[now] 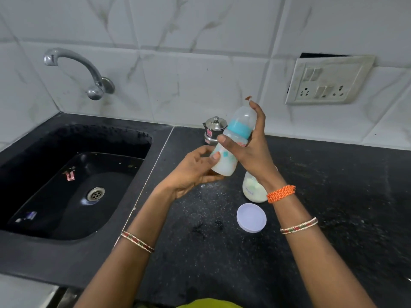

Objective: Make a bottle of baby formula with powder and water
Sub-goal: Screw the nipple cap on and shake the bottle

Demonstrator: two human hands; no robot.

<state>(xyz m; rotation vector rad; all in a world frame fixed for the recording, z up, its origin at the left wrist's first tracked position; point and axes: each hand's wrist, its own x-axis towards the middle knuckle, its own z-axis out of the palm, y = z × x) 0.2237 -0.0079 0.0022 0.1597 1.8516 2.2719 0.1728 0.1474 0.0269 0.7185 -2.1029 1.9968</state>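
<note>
I hold a baby bottle (pixel 233 143) tilted above the black counter; it has a teal collar, a clear cap and milky white liquid in its lower part. My left hand (pixel 195 172) cups the bottle's base. My right hand (pixel 246 147) wraps the upper body, with one finger over the cap. Behind my right wrist stands a white powder container (pixel 252 191) on the counter, partly hidden. Its round white lid (pixel 251 217) lies flat in front of it.
A small steel lidded pot (pixel 213 130) stands at the back by the tiled wall. A black sink (pixel 73 185) with a steel tap (pixel 89 72) fills the left. A wall socket plate (pixel 327 82) is at the right. White powder specks dot the counter (pixel 333 196).
</note>
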